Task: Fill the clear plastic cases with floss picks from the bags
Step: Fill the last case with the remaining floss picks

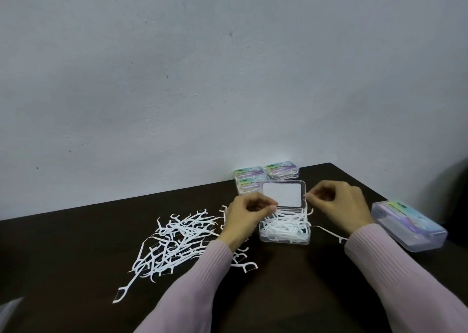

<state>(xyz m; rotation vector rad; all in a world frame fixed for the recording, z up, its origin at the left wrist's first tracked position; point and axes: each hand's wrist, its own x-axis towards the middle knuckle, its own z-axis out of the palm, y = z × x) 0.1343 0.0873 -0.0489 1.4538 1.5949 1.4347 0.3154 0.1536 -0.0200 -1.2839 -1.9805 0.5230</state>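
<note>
A plain pale wall (pixel 228 67) is seen behind a dark table (pixel 76 244), on which the work is laid out. The largest spread is the loose heap of floss picks (pixel 174 241), lying at about nine o'clock from the open clear case (pixel 285 234) at the middle of the table; no bag can be made out with certainty. A closed, labelled case (pixel 409 225) is set well apart at three o'clock, and three more closed cases (pixel 266 177) are grouped at twelve o'clock, against the wall. The step in hand is judged to be the finishing of the open case: it is already heaped with picks, some overhanging its rim, and its lid (pixel 282 193) is raised at the far edge. The next move is thought to call for the stray picks to be tucked in before the lid is pressed down, lest one be caught in the seam. A single pick (pixel 331 234) is left on the table just beside the case at three o'clock. The left hand (pixel 247 215) is curled at the case's left rim, thumb and fingers drawn together near the lid's edge; whether anything is pinched cannot be told. The right hand (pixel 339 206) is likewise curled, with its fingertips at the lid's right edge, apparently nipping it or a pick.
</note>
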